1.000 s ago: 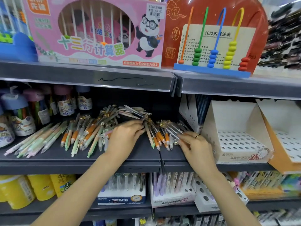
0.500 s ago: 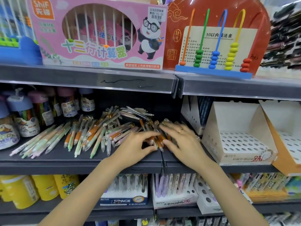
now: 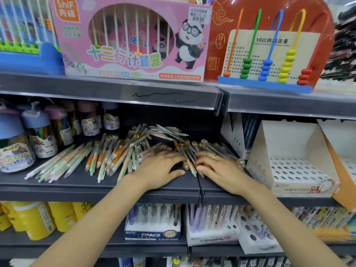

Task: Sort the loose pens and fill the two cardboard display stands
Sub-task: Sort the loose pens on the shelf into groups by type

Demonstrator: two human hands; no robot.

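A heap of loose pens [image 3: 123, 151] in orange, green and pastel colours lies spread over the dark middle shelf [image 3: 81, 182]. My left hand [image 3: 159, 168] rests palm down on the pens near the shelf's middle, fingers spread. My right hand [image 3: 217, 168], with a ring, lies flat beside it on clear pens with amber ball tops [image 3: 202, 145]. A few pens [image 3: 189, 164] lie between the two hands. An empty white cardboard display stand [image 3: 292, 170] with a holed insert stands to the right. A second stand [image 3: 344, 166], orange-sided, sits at the frame's right edge.
Round tubs of crayons [image 3: 42, 135] stand at the shelf's back left. The shelf above carries a pink abacus box [image 3: 131, 39] and a red bead toy [image 3: 269, 47]. The lower shelf holds filled pen boxes [image 3: 154, 222] and yellow tubs [image 3: 38, 218].
Both hands came together over the middle of the pile. My right hand slid left from the shelf's right part, and my left hand moved right and toward the shelf's front edge.
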